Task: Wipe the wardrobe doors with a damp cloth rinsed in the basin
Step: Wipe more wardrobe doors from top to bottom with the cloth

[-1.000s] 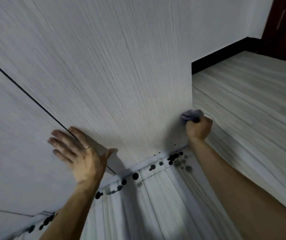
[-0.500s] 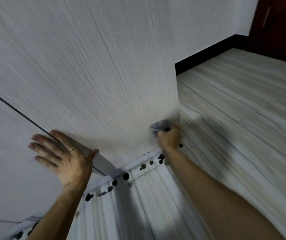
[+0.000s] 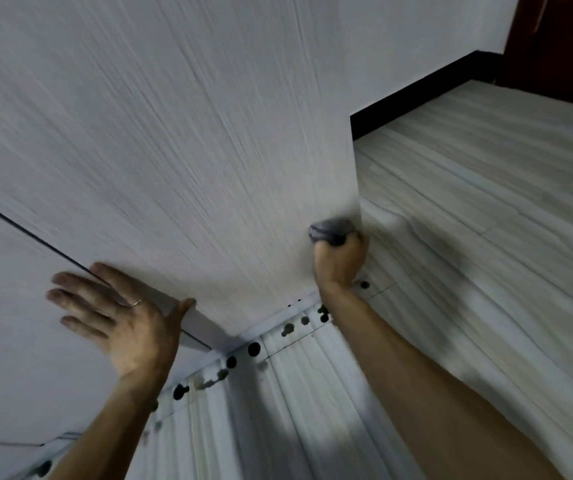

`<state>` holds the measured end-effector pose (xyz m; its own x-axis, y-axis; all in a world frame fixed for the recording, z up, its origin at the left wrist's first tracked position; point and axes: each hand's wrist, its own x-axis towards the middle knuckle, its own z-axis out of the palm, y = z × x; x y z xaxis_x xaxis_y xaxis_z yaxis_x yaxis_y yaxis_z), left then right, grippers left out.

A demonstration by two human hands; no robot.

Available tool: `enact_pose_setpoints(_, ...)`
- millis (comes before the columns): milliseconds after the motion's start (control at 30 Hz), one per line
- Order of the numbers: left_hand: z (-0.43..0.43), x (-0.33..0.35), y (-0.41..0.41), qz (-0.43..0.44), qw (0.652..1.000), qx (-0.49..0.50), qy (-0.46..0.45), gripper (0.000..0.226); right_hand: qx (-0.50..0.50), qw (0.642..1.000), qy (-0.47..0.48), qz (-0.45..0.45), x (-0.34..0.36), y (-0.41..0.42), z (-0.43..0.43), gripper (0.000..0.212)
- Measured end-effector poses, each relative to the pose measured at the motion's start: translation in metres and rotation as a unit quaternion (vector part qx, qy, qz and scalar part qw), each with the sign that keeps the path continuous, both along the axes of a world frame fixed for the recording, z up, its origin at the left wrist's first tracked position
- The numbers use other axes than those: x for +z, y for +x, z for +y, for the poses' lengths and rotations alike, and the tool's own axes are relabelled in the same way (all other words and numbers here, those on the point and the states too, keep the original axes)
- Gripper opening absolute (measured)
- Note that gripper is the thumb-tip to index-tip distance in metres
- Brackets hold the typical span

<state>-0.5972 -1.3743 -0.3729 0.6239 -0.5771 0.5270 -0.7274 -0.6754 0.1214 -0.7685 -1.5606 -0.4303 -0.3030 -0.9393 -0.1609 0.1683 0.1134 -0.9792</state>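
Cloth: grey, bunched into a wad, pressed on the door low down, right at its outer edge near the bottom corner. Motion blur there; I can't tell how much of the cloth actually meets the panel.

Right hand: fisted tight round the cloth, knuckles toward me, wad sticking out above the fingers.

Left hand: flat and spread, holding nothing. Palm and fingers bear on the panels across the seam between this door and the next; thumb out on the door being wiped. Ring on one finger.

Floor: pale striped boards. A row of dark spots runs along the foot of the wardrobe, some under my right wrist. Black skirting beyond. No basin in view.

Judgement: working the lowest strip of this door, so this panel looks close to done.

Risks from here:
- Cloth is at the very edge. A hard sideways stroke could run off the panel and my fist would hit the floor or the corner.
- Going lower, the wad may drag through the spots. If they're wet or loose they'd smear onto the white face.
- A balled cloth wipes only a narrow track, so streaks and missed bands are likely.
- Weight on my left palm over the seam could flex a door.
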Motion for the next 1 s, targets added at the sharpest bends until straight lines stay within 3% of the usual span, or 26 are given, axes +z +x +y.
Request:
enact_pose_setpoints(133, 0.001, -0.001, -0.001, 0.005, 1.0, -0.003, 0.005, 0.146, -0.088, 0.995, -0.049, -0.01, 0.02, -0.012, -0.036, 0.014)
enact_pose_setpoints(233, -0.003, 0.001, -0.005, 0.009, 1.0, 0.012, 0.009, 0.147, -0.083, 0.995, 0.058, -0.012, -0.024, -0.017, -0.044, 0.021)
enact_pose_setpoints(333, -0.001, 0.002, -0.007, 0.015, 1.0, 0.007, 0.015, 0.147, -0.004, 0.986, 0.163, 0.028, -0.061, -0.035, -0.035, 0.021)
enact_pose_setpoints(400, 0.003, 0.002, -0.004, 0.019, 1.0, -0.001, 0.02, 0.144, 0.034, 0.981, 0.183, 0.044, -0.065, -0.044, -0.036, 0.016)
enact_pose_setpoints(600, 0.033, 0.002, 0.017, -0.006, 0.997, -0.051, 0.063, 0.134, -0.03, 0.981, 0.188, 0.027, -0.064, -0.003, -0.006, 0.025)
enact_pose_setpoints(733, 0.033, -0.005, 0.016, -0.009, 0.997, -0.036, 0.067, 0.135, 0.089, 0.969, 0.222, -0.061, -0.079, 0.079, 0.075, 0.024)
enact_pose_setpoints(867, 0.025, -0.01, 0.013, -0.008, 0.998, -0.032, 0.045, 0.134, 0.22, 0.943, 0.243, -0.064, -0.091, 0.085, 0.093, 0.01)
enact_pose_setpoints(1000, 0.03, -0.012, 0.02, -0.028, 0.998, -0.045, 0.043, 0.131, 0.109, 0.969, 0.216, -0.052, -0.095, 0.041, 0.039, 0.017)
